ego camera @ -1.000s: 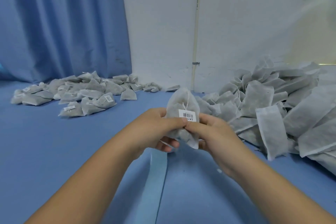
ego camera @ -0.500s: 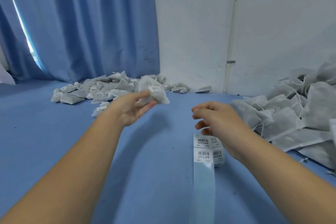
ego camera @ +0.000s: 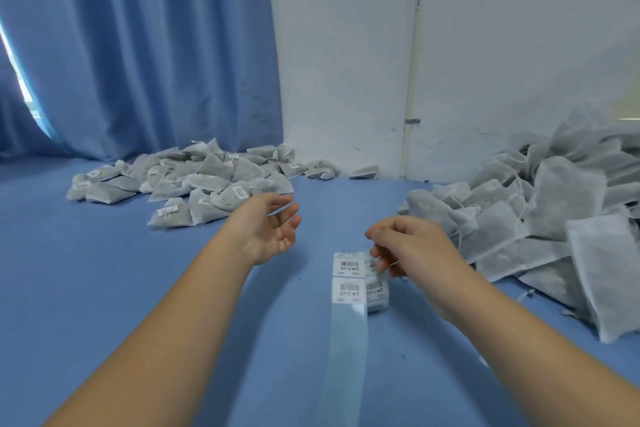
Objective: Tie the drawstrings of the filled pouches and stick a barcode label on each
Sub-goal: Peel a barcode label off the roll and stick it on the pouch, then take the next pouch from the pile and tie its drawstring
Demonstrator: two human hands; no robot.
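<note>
Label strip [ego camera: 349, 279] lies just below centre frame, long axis running from the bottom edge up toward the middle. Two white barcode labels sit one above the other at its upper end; the print under the bars is too blurred to read. Bare backing trails down to the bottom edge. A small label roll [ego camera: 376, 291] sits against the strip's right side. Right hand [ego camera: 412, 246] is right of centre, just above the roll, fingers curled; cannot tell whether it touches or grips anything. Left hand [ego camera: 272, 227] is left of centre, palm up, fingers spread and relaxed, holding nothing. Labelled pouches [ego camera: 194, 180], grey and tied, are heaped at middle left, small white stickers showing on several. Unlabelled pouches [ego camera: 554, 204] are piled higher at the right edge, loose drawstrings visible. Blue tabletop [ego camera: 104, 270] throughout. Blue curtain [ego camera: 156, 45] upper left, white wall [ego camera: 346, 45] upper right with a thin vertical pipe [ego camera: 414, 62].
</note>
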